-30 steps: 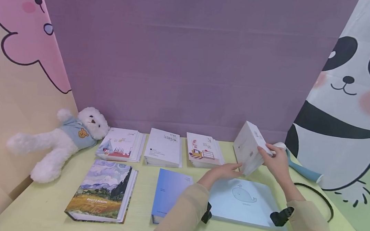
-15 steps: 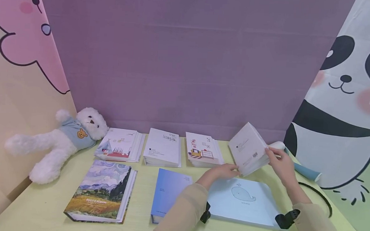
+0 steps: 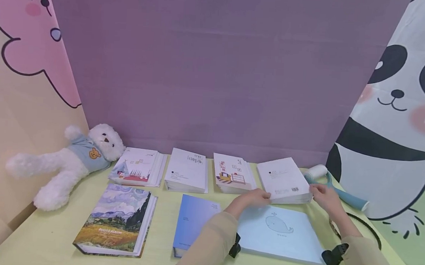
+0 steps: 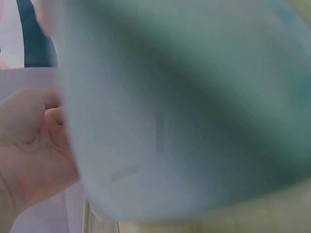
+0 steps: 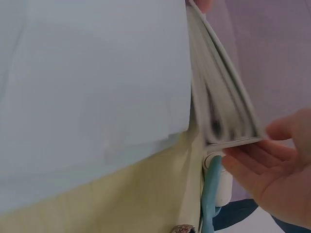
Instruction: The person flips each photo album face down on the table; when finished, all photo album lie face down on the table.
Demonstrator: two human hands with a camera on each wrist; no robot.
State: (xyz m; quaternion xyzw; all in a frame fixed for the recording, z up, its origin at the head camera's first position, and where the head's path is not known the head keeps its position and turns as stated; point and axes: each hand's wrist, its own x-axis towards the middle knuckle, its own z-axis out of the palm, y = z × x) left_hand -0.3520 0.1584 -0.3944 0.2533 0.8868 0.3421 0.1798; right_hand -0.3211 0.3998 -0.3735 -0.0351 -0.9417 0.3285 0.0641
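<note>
a pale yellow-green table (image 3: pixel 51 236) is seen from above, backed by a purple wall. a white album (image 3: pixel 283 180) lies flat at the right end of a back row of three other small albums (image 3: pixel 187 170), back cover up with a barcode showing. it is touched at its near left corner by the left hand (image 3: pixel 256 197) and at its near right corner by the right hand (image 3: pixel 324 194). in the right wrist view the right fingers (image 5: pixel 252 158) are extended and loose just beside the album's page edges, not wrapped round it. the left fingers are judged relaxed against the corner, though a firm grip cannot be ruled out from these views.

the step in hand is judged to be the setting down and squaring of this album in its row. what comes next seems to call for both hands to be lifted clear without nudging it.

just in front lies a light blue whale album (image 3: pixel 279 232); a lint roller (image 3: pixel 333 186) lies behind the right hand, a teddy bear (image 3: pixel 74 158) at far left.
</note>
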